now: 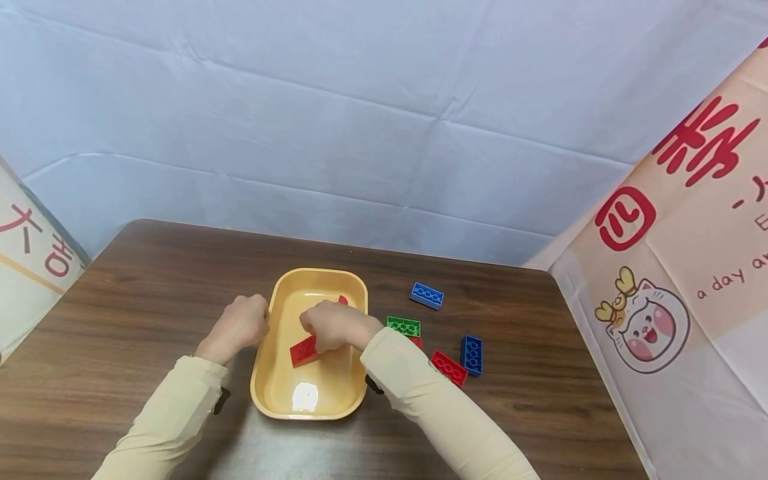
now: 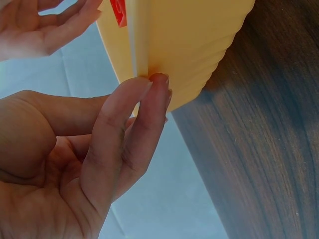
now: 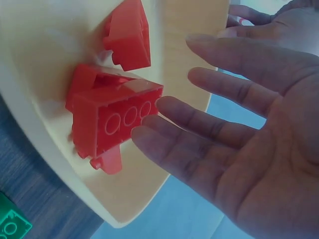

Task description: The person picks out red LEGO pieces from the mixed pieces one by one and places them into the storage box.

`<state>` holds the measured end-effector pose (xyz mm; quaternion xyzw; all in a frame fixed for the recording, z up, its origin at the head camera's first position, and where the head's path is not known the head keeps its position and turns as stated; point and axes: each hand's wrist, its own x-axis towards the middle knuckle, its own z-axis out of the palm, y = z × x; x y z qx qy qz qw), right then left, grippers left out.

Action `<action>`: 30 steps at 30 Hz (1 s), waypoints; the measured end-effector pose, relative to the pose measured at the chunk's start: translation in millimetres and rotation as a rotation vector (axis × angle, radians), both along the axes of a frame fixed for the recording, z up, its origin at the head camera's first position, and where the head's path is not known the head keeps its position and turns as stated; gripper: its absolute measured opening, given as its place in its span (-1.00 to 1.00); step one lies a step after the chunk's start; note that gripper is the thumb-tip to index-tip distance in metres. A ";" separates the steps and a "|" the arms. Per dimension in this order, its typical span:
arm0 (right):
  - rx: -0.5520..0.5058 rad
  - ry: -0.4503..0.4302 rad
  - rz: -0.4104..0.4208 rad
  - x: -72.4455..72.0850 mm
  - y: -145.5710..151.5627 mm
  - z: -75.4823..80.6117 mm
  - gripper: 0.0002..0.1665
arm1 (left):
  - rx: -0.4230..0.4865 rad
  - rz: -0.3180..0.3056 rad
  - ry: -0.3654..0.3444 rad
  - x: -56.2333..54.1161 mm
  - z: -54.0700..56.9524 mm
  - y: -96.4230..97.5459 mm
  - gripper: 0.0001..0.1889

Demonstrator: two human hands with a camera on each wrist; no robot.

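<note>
A yellow tray (image 1: 261,373) sits on the brown table, with a red brick (image 1: 302,352) lying in it. My right hand (image 1: 333,325) hovers over that brick. In the right wrist view the right hand (image 3: 209,124) has straight, spread fingers, their tips right beside the red brick (image 3: 119,122) and holding nothing. A second red brick (image 3: 129,37) lies farther in the tray (image 3: 45,45). My left hand (image 1: 237,323) is at the tray's left rim. In the left wrist view the fingertips (image 2: 155,84) of the left hand (image 2: 119,144) press the tray's outer wall (image 2: 194,45) just under the rim.
To the right of the tray, loose bricks lie on the table (image 1: 120,300): a blue brick (image 1: 427,295), a green brick (image 1: 403,326), a red brick (image 1: 449,367) and another blue brick (image 1: 471,355). Printed banners stand at both table ends, and a white cloth hangs behind.
</note>
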<state>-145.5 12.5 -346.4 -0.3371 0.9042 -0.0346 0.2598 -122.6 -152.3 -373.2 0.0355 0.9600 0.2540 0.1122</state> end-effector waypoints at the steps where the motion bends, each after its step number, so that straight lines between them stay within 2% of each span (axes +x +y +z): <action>1: 0.002 0.000 -0.003 -0.5 0.8 0.4 -0.78 | -0.003 -0.001 0.005 0.1 -0.2 0.0 -0.81; 8: -0.023 -0.043 -0.031 -4.2 7.4 3.6 -0.82 | -0.015 -0.008 0.023 1.1 0.3 0.5 -0.79; 13: -0.018 -0.048 -0.046 -7.1 13.2 6.7 -0.77 | -0.012 -0.005 0.020 1.3 1.0 0.8 -0.79; 19: -0.018 -0.084 -0.118 -11.5 21.8 11.2 -0.65 | -0.014 -0.007 0.023 1.3 1.3 1.0 -0.77; 25: -0.023 -0.017 -0.074 -17.8 34.5 15.0 -0.68 | -0.012 -0.003 0.013 0.7 0.6 1.0 -0.76; 30: -0.045 -0.019 -0.105 -21.3 45.5 17.9 -0.65 | -0.017 -0.003 0.007 0.0 0.3 0.6 -0.75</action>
